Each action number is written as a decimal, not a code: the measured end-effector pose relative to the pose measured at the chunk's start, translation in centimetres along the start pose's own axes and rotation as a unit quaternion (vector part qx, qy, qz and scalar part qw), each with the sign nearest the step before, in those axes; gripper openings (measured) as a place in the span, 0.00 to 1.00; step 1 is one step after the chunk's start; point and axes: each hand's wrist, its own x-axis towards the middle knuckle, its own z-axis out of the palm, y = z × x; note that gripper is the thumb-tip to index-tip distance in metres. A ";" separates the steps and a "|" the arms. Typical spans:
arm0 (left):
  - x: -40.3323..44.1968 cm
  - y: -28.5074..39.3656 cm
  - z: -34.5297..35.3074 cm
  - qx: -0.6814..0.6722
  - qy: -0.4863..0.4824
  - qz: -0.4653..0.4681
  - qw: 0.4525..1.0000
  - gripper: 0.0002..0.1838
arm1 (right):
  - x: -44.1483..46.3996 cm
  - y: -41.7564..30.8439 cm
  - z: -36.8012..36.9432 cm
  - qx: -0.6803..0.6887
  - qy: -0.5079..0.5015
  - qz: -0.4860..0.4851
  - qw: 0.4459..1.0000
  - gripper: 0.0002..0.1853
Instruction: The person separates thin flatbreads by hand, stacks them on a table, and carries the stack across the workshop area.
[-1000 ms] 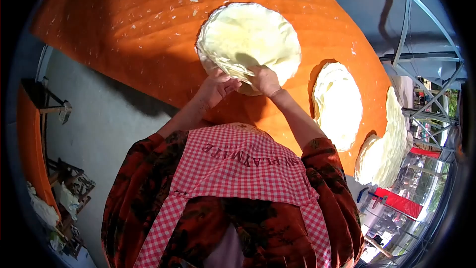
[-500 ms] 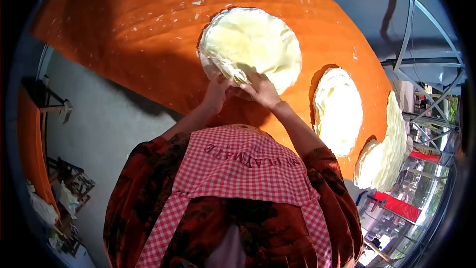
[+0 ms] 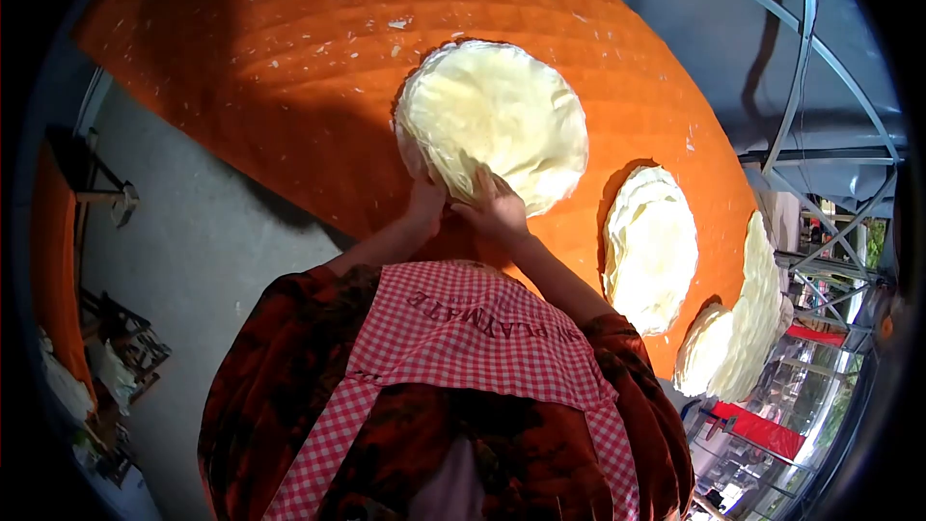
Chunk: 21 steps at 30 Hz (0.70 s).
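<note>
Against the fingers [image 3: 489, 191], by its near edge, lies the pale stack [image 3: 497, 111].

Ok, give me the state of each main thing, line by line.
Touched pale stack: lying flat, top wrinkled
Left hand: at its near edge, grip unclear
Right hand: open, on its near edge
Middle stack: untouched, sunlit
Far stacks: untouched, sunlit
Orange cover: flake-strewn, partly shadowed
Checked apron: worn

Open passage across orange table [image 3: 289, 87] left of round sheet stack [image 3: 492, 106] (white flakes [image 3: 400, 23] scattered there), narrow gap to its right, second stack [image 3: 651, 251] obstructing beyond.
</note>
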 end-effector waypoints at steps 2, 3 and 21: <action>-0.1 0.1 0.2 -0.011 0.009 -0.001 1.000 0.27 | -0.3 0.6 1.0 -0.021 0.063 -0.049 0.997 0.41; -0.6 0.7 0.7 -0.026 0.012 -0.007 1.000 0.26 | -0.5 0.8 1.4 -0.027 0.036 0.003 0.999 0.39; 0.7 -0.2 0.1 0.103 0.109 -0.028 0.988 0.27 | 27.7 21.3 -34.5 -0.085 0.025 0.130 0.987 0.14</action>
